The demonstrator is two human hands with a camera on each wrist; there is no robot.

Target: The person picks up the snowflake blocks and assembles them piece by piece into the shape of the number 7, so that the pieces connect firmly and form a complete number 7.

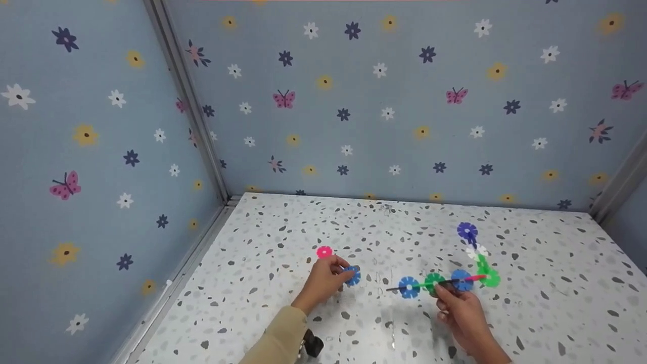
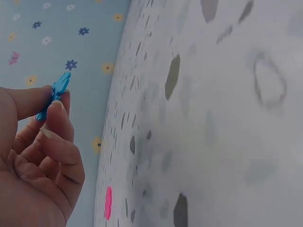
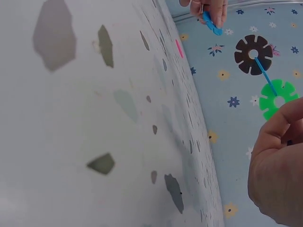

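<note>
My left hand [image 1: 323, 278] pinches a blue notched plastic disc [image 1: 355, 275] between thumb and fingers. The left wrist view shows this blue disc [image 2: 60, 86] edge-on, held up over the table. In my right hand [image 1: 464, 307] is a chain of interlocking discs, gripped near a dark green disc [image 1: 432, 281]. Its left end is a black disc [image 3: 253, 55], slotted into a blue disc [image 1: 408, 287]. Further right along the chain come another blue disc [image 1: 461, 279], a pink one [image 1: 474, 278], bright green ones [image 1: 491, 277], a white disc [image 1: 475, 251] and purple ones [image 1: 467, 230].
A loose pink disc [image 1: 324, 251] lies on the speckled white tabletop [image 1: 283, 227], just beyond my left hand. Blue panels with flowers and butterflies [image 1: 354, 76] stand behind and to the left. Below my left forearm is a small black object [image 1: 314, 345].
</note>
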